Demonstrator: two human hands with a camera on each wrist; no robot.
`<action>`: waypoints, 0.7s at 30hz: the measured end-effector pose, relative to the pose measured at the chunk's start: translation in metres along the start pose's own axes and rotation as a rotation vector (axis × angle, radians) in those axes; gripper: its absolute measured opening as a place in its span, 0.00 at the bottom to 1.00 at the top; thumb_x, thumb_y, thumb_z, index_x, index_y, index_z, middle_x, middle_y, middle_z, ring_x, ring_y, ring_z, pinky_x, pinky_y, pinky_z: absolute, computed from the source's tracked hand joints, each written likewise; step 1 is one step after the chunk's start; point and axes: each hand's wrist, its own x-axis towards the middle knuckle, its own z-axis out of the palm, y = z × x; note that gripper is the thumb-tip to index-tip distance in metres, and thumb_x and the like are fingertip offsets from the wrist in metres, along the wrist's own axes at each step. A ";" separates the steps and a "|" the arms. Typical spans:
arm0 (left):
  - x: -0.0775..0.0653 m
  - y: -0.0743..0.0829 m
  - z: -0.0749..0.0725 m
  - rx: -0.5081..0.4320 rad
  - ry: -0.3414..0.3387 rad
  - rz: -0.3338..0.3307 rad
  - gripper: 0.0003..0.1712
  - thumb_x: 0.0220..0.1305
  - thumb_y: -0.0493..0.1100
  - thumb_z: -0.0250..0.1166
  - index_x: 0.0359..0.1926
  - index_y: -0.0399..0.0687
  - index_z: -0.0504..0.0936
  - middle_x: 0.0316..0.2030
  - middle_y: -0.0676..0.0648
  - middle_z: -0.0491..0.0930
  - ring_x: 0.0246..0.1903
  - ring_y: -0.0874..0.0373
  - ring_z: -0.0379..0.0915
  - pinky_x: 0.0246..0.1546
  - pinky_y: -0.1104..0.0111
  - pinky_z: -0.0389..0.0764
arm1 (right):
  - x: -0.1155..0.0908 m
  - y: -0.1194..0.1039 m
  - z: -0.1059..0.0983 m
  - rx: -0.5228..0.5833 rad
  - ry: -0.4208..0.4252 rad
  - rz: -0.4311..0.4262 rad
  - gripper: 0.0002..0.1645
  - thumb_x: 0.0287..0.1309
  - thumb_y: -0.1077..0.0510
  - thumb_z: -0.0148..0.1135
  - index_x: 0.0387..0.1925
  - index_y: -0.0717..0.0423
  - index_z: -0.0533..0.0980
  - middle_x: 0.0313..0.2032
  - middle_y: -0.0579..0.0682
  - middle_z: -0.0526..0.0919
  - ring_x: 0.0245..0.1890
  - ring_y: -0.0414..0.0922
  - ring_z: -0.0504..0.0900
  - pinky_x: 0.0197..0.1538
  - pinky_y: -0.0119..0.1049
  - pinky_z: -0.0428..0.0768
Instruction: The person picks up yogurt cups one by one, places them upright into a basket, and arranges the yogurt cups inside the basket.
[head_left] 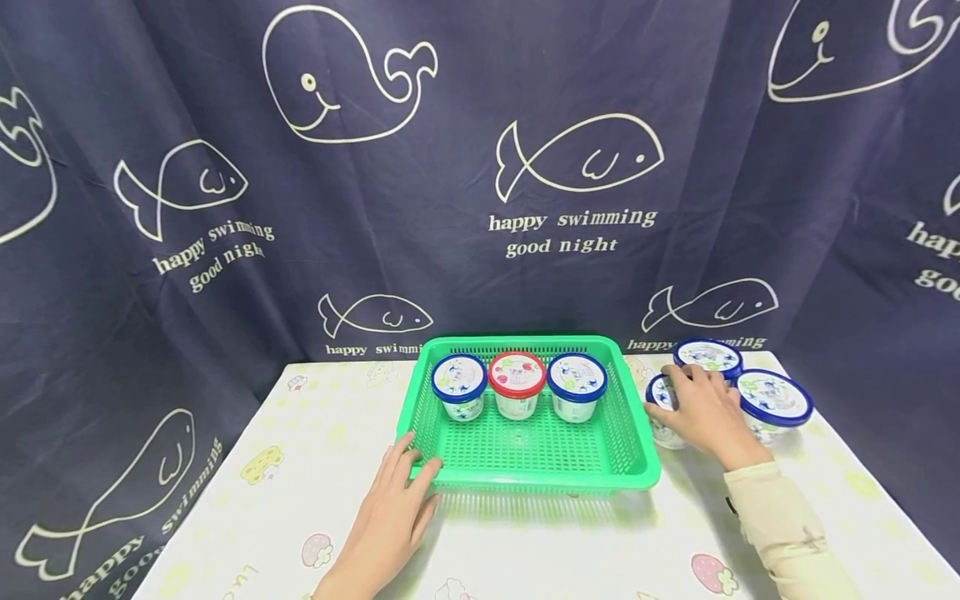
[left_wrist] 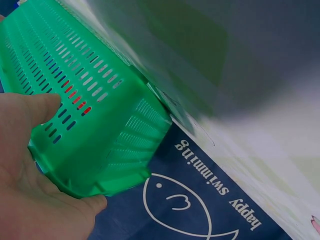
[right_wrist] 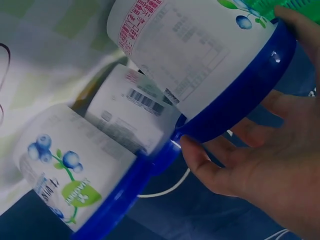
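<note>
At the left, the left hand (head_left: pixel 392 504) is gripping the near left corner of a green basket (head_left: pixel 540 480), which is sitting on the table (head_left: pixel 232 517) and holding a blue-lidded tub (head_left: pixel 459 379), a red-lidded tub (head_left: pixel 517 375) and another blue-lidded tub (head_left: pixel 577 379) in a row. Well apart from it, right of the basket, a third blue-lidded tub (head_left: pixel 667 436) is standing with the right hand (head_left: pixel 708 414) clasping its lid, while a far tub (head_left: pixel 708 353) and a rightmost tub (head_left: pixel 775 397) are standing close by.
</note>
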 end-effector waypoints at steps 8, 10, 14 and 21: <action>0.000 0.000 -0.001 -0.002 -0.004 -0.006 0.25 0.63 0.47 0.69 0.60 0.52 0.75 0.55 0.42 0.73 0.74 0.42 0.51 0.69 0.46 0.63 | -0.001 -0.005 -0.016 0.003 0.057 -0.007 0.49 0.56 0.33 0.67 0.64 0.66 0.68 0.58 0.74 0.68 0.56 0.75 0.62 0.45 0.75 0.63; 0.000 0.000 -0.001 0.000 -0.007 -0.008 0.25 0.63 0.47 0.69 0.60 0.53 0.75 0.55 0.42 0.73 0.74 0.42 0.50 0.69 0.46 0.63 | -0.002 -0.007 -0.021 0.003 0.065 -0.009 0.49 0.56 0.33 0.67 0.64 0.66 0.68 0.59 0.74 0.67 0.56 0.76 0.62 0.46 0.75 0.63; 0.000 0.001 -0.001 -0.006 -0.005 -0.008 0.25 0.62 0.46 0.69 0.60 0.52 0.76 0.54 0.41 0.74 0.74 0.42 0.51 0.69 0.46 0.63 | -0.004 -0.012 -0.029 0.008 0.098 -0.018 0.47 0.55 0.35 0.68 0.63 0.65 0.68 0.59 0.72 0.67 0.57 0.75 0.61 0.46 0.76 0.62; 0.001 0.001 -0.002 -0.015 0.016 0.002 0.26 0.61 0.45 0.70 0.60 0.51 0.76 0.54 0.40 0.74 0.73 0.40 0.53 0.69 0.45 0.62 | -0.011 -0.023 -0.042 0.006 0.149 -0.040 0.46 0.55 0.35 0.68 0.63 0.62 0.69 0.59 0.70 0.68 0.58 0.74 0.61 0.45 0.74 0.62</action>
